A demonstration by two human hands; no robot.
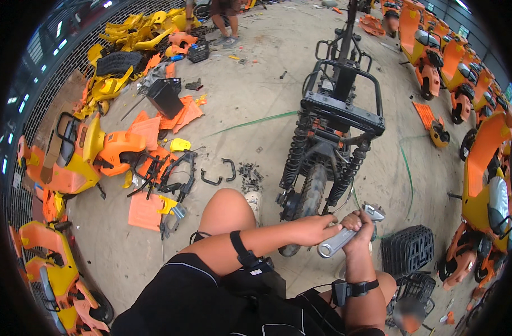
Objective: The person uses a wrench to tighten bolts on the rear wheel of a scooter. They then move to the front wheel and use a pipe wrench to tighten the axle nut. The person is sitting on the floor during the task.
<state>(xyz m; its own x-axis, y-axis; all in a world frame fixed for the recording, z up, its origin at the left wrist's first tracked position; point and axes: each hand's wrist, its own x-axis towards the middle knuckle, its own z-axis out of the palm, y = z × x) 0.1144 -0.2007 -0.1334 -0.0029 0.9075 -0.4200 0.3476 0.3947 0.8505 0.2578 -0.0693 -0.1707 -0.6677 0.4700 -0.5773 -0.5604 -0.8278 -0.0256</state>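
My right hand [358, 227] is closed around a large silver adjustable wrench [334, 243], its jaw end [375, 212] up and to the right. My left hand [317, 231] reaches across from the left with loosely bent fingers beside the wrench handle, at or touching it. Just beyond both hands stands a stripped black scooter frame [340, 106] with a rear rack, two coil-spring shocks [354, 171] and a knobbly tyre [312, 190]. Small black hardware [250, 176] and two bent black tubes [228, 169] lie on the floor to its left.
Yellow and orange panel piles [113, 84], a black box [163, 98] and scooters [71, 157] fill the left side. Rows of orange-yellow scooters [480, 185] line the right. Black crates [407, 250] lie by my right arm. Another person's legs [225, 28] show at the top.
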